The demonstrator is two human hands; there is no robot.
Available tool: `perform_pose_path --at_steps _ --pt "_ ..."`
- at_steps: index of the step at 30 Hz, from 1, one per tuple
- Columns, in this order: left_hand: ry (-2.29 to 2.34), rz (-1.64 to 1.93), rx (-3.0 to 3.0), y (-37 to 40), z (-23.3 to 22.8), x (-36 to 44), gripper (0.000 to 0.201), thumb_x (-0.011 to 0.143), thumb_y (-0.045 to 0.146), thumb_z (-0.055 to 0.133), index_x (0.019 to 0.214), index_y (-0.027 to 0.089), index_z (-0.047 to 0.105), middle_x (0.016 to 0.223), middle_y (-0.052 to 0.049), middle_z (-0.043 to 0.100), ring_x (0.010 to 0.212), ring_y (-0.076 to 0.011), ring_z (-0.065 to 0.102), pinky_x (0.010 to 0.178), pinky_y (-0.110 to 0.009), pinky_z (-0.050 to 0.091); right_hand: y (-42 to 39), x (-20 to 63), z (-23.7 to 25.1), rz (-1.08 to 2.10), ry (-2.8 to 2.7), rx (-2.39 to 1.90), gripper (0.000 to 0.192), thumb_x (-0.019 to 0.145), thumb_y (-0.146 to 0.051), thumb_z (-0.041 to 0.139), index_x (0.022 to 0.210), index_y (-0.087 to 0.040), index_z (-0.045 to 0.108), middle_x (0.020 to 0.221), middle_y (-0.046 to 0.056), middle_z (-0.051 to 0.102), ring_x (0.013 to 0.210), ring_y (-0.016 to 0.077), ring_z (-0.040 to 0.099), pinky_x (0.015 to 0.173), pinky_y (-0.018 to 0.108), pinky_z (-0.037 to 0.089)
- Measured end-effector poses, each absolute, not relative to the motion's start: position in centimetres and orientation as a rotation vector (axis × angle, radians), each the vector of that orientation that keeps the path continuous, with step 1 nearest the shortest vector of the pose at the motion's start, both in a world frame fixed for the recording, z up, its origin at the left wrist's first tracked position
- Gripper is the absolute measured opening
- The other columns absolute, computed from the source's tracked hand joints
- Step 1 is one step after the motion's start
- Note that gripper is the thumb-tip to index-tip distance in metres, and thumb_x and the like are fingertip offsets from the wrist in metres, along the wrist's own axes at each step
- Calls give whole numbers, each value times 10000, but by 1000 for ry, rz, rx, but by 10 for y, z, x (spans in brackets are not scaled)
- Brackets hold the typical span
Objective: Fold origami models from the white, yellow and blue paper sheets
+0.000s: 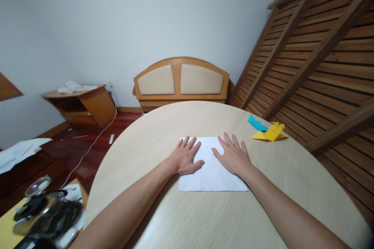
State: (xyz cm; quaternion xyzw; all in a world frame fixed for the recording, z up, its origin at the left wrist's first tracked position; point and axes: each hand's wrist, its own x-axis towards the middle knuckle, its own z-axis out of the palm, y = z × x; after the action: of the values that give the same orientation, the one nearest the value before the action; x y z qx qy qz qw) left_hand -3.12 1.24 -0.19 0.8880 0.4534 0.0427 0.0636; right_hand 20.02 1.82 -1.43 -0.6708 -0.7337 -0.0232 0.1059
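Observation:
A white sheet of paper (209, 177) with faint crease lines lies flat on the round, pale wooden table (140, 155). My left hand (187, 157) rests on the sheet's left side, palm down with the fingers spread. On its right side lies my right hand (233, 155), also flat and spread, with its thumb pointing inward. Between the two hands the middle of the paper shows. Parts of the left and right edges are hidden under my hands and wrists.
Toward the table's right edge sit a yellow folded-paper figure (271, 133) and a blue one (257, 123). Wooden slats (321, 62) lean on the right. A headboard (181, 79) stands behind the table. At lower left is a blurred cluttered surface (43, 218); a cable (90, 148) crosses the floor.

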Motion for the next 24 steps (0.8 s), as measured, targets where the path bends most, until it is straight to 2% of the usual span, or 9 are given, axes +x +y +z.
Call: perform_pose_path --at_steps 2,5,8,12,14,17,19,22,24 --pt "1381 129 2686 12 -1 -31 838 936 686 374 1569 148 266 1637 -198 205 1500 -460 129 1186 -623 148 16 195 -9 -247 -2179 -1837 637 943 -453 456 1467 -92 485 1627 161 286 1498 397 213 1186 638 127" --pt "1397 144 2684 11 -1 -32 824 939 685 370 1572 168 265 1641 -188 198 1499 -464 125 1181 -631 153 12 180 -3 -287 -2353 -1492 560 956 -218 376 1493 -73 437 1586 148 385 1502 281 257 1234 515 110" --pt "1359 174 2699 10 -2 -32 805 947 675 371 1586 211 220 1647 -166 195 1507 -437 130 1179 -632 160 9 168 -8 -16 -2489 -1333 545 1017 -320 314 1527 -144 400 1579 116 406 1488 227 309 1212 459 238" --pt "1319 171 2701 12 -4 -35 801 946 689 362 1581 213 248 1646 -158 200 1517 -412 117 1186 -624 153 12 175 -18 192 -2476 -1615 676 1016 -549 263 1572 -165 303 1629 111 297 1518 274 222 1207 518 214" --pt "1325 150 2698 13 -4 -38 794 944 689 365 1576 218 266 1648 -151 190 1521 -401 111 1188 -624 148 16 190 -19 152 -2396 -1753 691 1004 -569 280 1558 -159 337 1625 118 311 1512 296 235 1197 538 216" --pt "1355 96 2693 17 -1 -48 781 947 657 382 1580 216 260 1651 -145 176 1517 -407 118 1183 -632 152 25 227 -9 -47 -2169 -1795 548 967 -460 421 1374 -132 586 1500 157 503 1408 320 407 1158 498 296" --pt "1417 52 2673 22 2 -60 779 939 628 410 1580 211 263 1649 -143 182 1507 -432 135 1169 -653 165 30 258 1 -117 -2047 -1820 469 952 -354 429 1288 -101 637 1406 200 551 1302 328 487 1105 477 358" --pt "1614 20 2604 32 7 -87 741 930 547 452 1564 188 312 1633 -169 228 1498 -448 159 1155 -663 182 38 308 13 -265 -1552 -1854 372 911 -306 460 1132 -132 704 1212 212 577 1180 366 510 1029 524 393" --pt "1795 10 2554 40 9 -108 707 929 497 447 1546 167 347 1621 -185 260 1493 -447 188 1149 -661 204 43 336 13 -266 -1262 -1898 363 872 -314 508 1126 -158 715 1274 211 519 1209 397 462 1001 551 397"
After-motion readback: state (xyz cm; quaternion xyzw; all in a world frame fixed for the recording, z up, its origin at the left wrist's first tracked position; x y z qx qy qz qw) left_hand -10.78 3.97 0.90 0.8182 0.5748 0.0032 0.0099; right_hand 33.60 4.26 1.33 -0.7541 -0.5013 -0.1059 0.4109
